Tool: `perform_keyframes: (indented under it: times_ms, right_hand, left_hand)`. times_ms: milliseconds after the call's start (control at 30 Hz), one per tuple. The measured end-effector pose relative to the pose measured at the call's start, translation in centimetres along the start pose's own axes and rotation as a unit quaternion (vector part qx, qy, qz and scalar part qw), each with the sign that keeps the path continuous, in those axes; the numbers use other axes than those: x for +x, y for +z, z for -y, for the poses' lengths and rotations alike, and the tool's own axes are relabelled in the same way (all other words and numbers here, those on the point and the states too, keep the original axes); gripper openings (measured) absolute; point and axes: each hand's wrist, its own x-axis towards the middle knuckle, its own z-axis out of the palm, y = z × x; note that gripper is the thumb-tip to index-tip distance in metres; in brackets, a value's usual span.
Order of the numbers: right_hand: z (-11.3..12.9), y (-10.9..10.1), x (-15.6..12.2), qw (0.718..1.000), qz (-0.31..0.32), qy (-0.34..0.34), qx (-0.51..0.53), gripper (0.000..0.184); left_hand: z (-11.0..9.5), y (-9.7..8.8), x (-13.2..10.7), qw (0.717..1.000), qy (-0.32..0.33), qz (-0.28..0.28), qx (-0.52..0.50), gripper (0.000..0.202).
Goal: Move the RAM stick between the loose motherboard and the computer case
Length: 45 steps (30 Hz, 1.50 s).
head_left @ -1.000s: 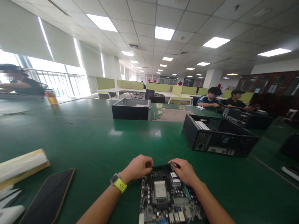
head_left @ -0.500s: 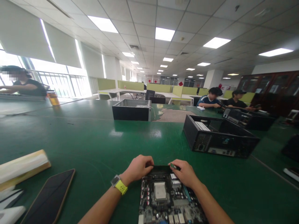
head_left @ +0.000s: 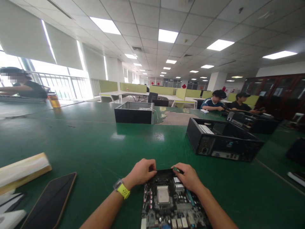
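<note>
A motherboard (head_left: 181,205) lies flat on the green table in front of me, with a square silver processor (head_left: 163,194) in its socket. Along its far edge runs a thin dark strip (head_left: 165,170) that looks like a memory stick. My left hand (head_left: 143,171) pinches its left end between thumb and bent fingers. At the right end, my right hand (head_left: 187,176) is closed the same way, a bit of green showing at its fingertips. How far the strip sits in a slot is hidden. A watch with a yellow band (head_left: 123,190) is on my left wrist.
An open black computer case (head_left: 224,140) stands to the right, another case (head_left: 134,116) further back. At left lie a phone (head_left: 50,200) and a yellowish-white block (head_left: 23,171). Two people sit at the back right beside a third case (head_left: 254,121); one person sits far left.
The dark strip's right end looks slightly higher than before, so it tilts a little. Both hands keep nearly the same place and grip.
</note>
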Motion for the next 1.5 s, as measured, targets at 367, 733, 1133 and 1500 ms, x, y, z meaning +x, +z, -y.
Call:
perform_keyframes:
  times_ms: [367, 733, 1133, 1500]
  right_hand:
    - [0.62, -0.33, 0.0, 0.999, 0.026, 0.02, -0.007, 0.029]
    - [0.4, -0.2, 0.02, 0.999, 0.023, 0.033, -0.021, 0.026]
    - [0.37, -0.2, 0.07, 0.999, 0.007, 0.039, -0.017, 0.025]
    - [0.51, -0.15, 0.09, 0.999, 0.014, 0.042, -0.022, 0.026]
  left_hand:
    - [-0.18, -0.05, -0.22, 0.999, -0.008, 0.005, 0.042, 0.008]
    - [-0.33, -0.05, -0.24, 0.999, -0.004, 0.006, 0.044, 0.009]
    - [-0.53, -0.07, -0.27, 0.996, -0.014, 0.019, 0.084, 0.01]
    - [-0.47, -0.2, -0.24, 0.997, -0.003, 0.021, 0.072, 0.009]
